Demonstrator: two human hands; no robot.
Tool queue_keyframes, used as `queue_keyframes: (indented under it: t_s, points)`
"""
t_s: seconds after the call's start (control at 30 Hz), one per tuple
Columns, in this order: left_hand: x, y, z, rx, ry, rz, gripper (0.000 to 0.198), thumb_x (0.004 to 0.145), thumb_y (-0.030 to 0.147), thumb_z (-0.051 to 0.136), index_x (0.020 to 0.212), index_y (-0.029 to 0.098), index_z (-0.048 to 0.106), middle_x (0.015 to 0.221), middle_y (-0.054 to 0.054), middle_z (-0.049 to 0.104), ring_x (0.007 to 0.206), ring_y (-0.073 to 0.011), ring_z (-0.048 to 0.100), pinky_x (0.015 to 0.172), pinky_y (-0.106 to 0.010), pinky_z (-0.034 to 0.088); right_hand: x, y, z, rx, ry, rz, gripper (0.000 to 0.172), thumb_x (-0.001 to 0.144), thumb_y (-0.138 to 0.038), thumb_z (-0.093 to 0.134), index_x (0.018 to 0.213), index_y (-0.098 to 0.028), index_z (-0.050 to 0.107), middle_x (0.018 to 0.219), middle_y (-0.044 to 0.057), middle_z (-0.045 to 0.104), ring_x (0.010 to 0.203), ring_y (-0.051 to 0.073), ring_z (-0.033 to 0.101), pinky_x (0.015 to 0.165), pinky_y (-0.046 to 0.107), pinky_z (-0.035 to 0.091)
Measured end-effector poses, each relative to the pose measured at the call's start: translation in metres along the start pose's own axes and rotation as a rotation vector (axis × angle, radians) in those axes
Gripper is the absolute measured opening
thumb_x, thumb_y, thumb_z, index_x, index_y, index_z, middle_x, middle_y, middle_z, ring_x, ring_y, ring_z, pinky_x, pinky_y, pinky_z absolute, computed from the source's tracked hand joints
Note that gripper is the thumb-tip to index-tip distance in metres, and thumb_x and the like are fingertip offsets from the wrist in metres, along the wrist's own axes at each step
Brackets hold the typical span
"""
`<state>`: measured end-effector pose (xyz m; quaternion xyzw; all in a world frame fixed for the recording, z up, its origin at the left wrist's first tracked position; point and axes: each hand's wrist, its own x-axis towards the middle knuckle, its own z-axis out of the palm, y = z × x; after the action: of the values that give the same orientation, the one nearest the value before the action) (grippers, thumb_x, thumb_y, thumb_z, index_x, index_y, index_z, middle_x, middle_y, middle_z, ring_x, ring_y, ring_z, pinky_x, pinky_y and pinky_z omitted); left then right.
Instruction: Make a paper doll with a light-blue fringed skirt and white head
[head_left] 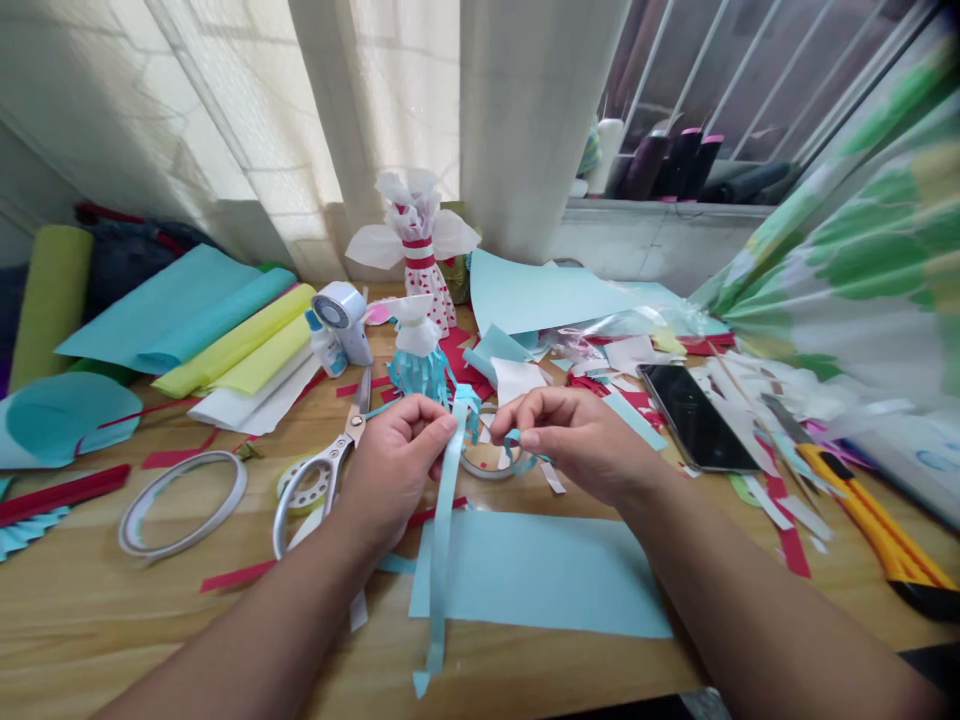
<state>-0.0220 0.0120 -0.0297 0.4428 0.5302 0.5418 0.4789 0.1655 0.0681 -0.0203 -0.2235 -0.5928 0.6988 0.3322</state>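
Observation:
Between thumb and fingers, my left hand (401, 462) pinches a long light-blue paper strip (444, 540) that hangs down over the table. Its upper end is crumpled into small loops. My right hand (574, 440) is closed on a curled blue paper strip (517, 452), just right of the left hand; whether both pieces join cannot be made out. Below the hands lies a flat light-blue paper sheet (547, 575). Scissors (330, 465) rest open beside my left hand. Behind stands a small paper figure (417, 350) with a blue fringed skirt.
A taller paper figure (426, 255) in a heart-patterned dress stands at the back. Tape rolls (184, 505), a glue bottle (326, 345) and rolled papers (232, 340) lie left. On the right are a phone (697, 415), a yellow cutter knife (874, 520) and paper scraps (784, 500).

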Motion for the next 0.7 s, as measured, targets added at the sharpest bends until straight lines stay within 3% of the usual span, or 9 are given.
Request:
queue_keyframes:
  t_s: [0.43,0.7]
  points:
    - [0.0001,0.0013,0.0012,0.005,-0.006,-0.005,0.018,0.080,0.030,0.061,0.069,0.018,0.053,0.051,0.008,0.051,0.044,-0.0042,0.043,0.042,-0.013,0.034,0.0004,-0.0020,0.0040,0.088,0.121,0.029,0.011,0.071,-0.017,0.073,0.069,-0.015,0.063,0.072,0.003,0.073,0.067,0.013,0.067,0.065,0.026,0.050]
    - [-0.0031,0.0012,0.0009,0.039,-0.018,0.020,0.019,0.080,0.032,0.061,0.070,0.018,0.054,0.051,0.007,0.052,0.044,-0.0054,0.045,0.041,-0.015,0.036,-0.0020,-0.0027,0.0062,0.086,0.094,0.115,0.014,0.076,-0.022,0.070,0.076,-0.016,0.056,0.072,0.005,0.074,0.066,0.016,0.069,0.062,0.026,0.050]
